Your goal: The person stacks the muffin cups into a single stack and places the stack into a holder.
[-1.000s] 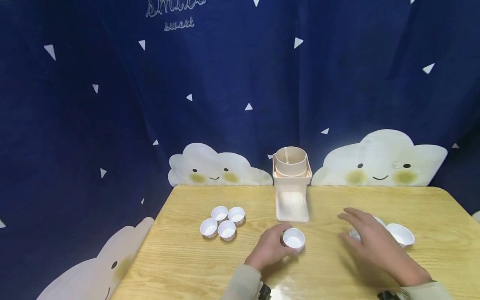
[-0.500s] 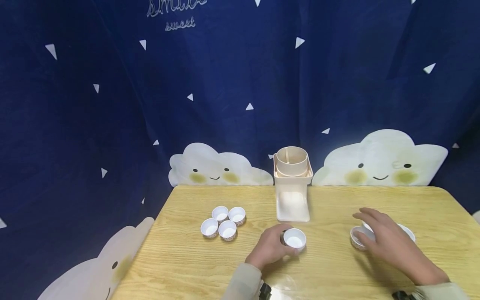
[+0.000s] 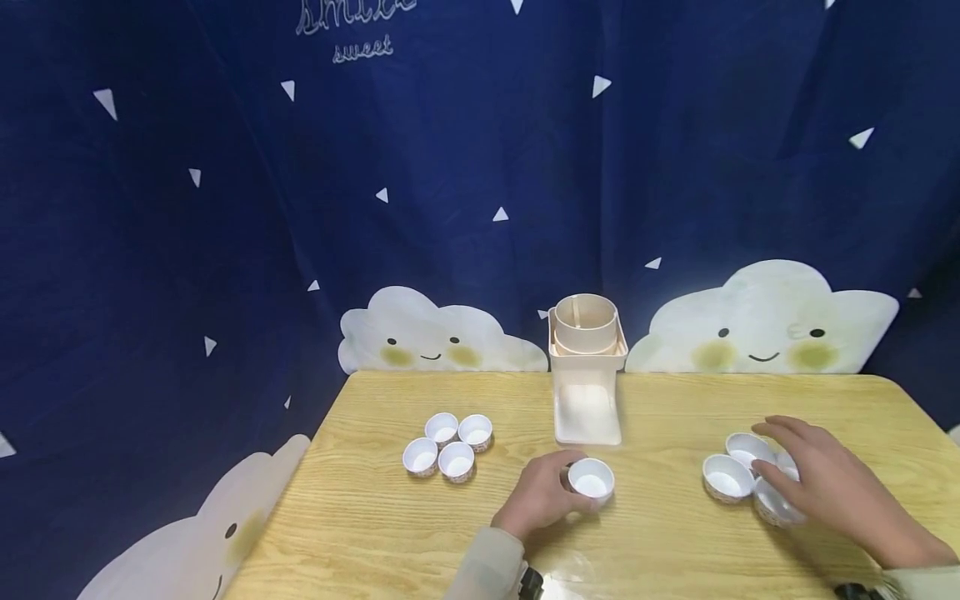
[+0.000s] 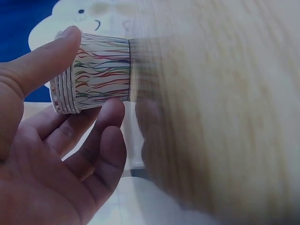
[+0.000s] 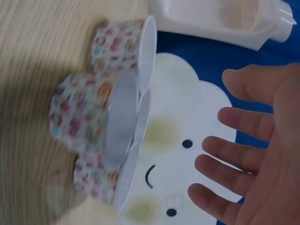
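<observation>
My left hand point(image 3: 543, 496) grips a stack of paper cups point(image 3: 591, 478) on the table, in front of the beige stand. In the left wrist view the stack point(image 4: 103, 70) shows several nested rims and wavy coloured lines, between the thumb and the fingers. My right hand point(image 3: 825, 479) hovers over several small paper cups point(image 3: 727, 477) at the right, partly covering some of them. The right wrist view shows its fingers point(image 5: 229, 171) spread and apart from the flower-patterned cups point(image 5: 79, 110), which sit close together, mouths up, with nothing in the hand.
On the left of the wooden table point(image 3: 352, 533) stands a group of several white-lined cups point(image 3: 456, 461). A beige stand point(image 3: 588, 408) with a round holder on top is at the table's back edge. Behind hangs a dark blue curtain point(image 3: 450, 150) with clouds.
My right hand has moved to the right across its group of cups, uncovering the ones at the left and front. The left hand and its stack stay in place.
</observation>
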Motion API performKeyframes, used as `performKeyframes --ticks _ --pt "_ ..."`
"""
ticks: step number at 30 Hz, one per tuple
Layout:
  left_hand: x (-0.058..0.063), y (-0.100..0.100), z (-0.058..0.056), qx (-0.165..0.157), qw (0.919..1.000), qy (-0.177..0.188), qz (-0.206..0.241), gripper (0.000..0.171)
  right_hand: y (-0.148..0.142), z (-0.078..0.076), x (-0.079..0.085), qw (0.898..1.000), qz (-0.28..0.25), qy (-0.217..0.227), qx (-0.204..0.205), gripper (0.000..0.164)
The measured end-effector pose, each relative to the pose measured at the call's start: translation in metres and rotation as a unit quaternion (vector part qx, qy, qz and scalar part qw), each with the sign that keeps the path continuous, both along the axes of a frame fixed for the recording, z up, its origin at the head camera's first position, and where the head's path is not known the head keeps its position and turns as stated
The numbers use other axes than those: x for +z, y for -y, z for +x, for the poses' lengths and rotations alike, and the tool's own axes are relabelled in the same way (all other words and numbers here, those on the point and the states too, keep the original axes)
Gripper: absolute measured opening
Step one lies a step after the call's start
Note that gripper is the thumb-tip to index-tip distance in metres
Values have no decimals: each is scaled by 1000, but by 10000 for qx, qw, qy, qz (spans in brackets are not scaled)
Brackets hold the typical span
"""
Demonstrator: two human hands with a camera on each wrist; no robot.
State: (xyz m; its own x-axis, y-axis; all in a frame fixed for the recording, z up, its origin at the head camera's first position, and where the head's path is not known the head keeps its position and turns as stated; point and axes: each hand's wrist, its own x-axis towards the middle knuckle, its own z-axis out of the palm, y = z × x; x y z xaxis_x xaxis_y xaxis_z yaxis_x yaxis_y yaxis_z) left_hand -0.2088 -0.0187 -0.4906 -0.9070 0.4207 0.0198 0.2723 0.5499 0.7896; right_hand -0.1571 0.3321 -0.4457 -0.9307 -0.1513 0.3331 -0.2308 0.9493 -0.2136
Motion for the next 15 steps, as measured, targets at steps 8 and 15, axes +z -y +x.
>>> performKeyframes --ticks 8,15 --pt "-1 1 1 94 9997 149 142 51 -22 -1 -11 9996 111 -149 -194 47" --pt "-2 1 0 109 9998 116 118 52 -35 1 -16 9995 44 57 -323 49"
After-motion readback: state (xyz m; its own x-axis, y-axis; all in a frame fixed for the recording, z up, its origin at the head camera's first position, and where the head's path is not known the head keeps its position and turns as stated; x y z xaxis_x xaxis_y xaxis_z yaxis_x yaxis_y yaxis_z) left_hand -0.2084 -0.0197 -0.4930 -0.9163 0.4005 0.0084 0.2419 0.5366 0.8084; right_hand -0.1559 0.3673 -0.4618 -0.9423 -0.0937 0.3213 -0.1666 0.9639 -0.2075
